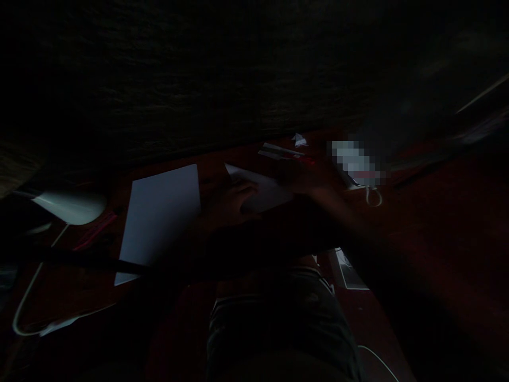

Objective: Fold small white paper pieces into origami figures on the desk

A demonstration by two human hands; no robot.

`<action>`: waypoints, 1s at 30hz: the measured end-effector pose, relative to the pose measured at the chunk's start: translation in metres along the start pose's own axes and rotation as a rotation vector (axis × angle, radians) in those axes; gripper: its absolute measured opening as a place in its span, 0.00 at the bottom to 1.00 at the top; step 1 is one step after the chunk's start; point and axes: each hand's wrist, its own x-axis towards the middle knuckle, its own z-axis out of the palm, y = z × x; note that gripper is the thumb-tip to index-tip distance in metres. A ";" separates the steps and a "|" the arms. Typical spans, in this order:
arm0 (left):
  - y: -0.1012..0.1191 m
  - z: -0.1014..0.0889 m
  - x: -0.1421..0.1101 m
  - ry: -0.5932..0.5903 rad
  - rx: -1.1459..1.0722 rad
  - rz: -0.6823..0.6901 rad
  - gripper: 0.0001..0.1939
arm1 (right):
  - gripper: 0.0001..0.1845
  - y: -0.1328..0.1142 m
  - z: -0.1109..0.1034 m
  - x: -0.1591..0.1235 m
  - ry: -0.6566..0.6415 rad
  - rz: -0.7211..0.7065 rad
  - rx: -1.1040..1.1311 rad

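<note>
The scene is very dark. My left hand (233,204) rests on a smaller piece of white paper (272,193), with thumb and fingers spread apart at its left side. That paper has a pointed upper left corner and slanting edges. Near its right end is my right hand (304,178), dim and blurred, its fingers hard to make out. Just beyond it lies a thin red object (303,158) beside pale strips (274,152); I cannot tell whether the hand touches it. To the left, a large white sheet (163,212) lies flat on the table.
A white lamp-like shade (73,207) with a pale cord stands at the left, near a pinkish-red item (95,232). Crumpled white paper (299,140) lies at the back. A pixelated flat object (353,164) with a looped cord (374,197) is at the right.
</note>
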 end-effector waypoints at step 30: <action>0.013 0.007 -0.001 -0.006 0.054 -0.083 0.25 | 0.17 0.033 0.014 -0.044 0.205 -0.505 -0.143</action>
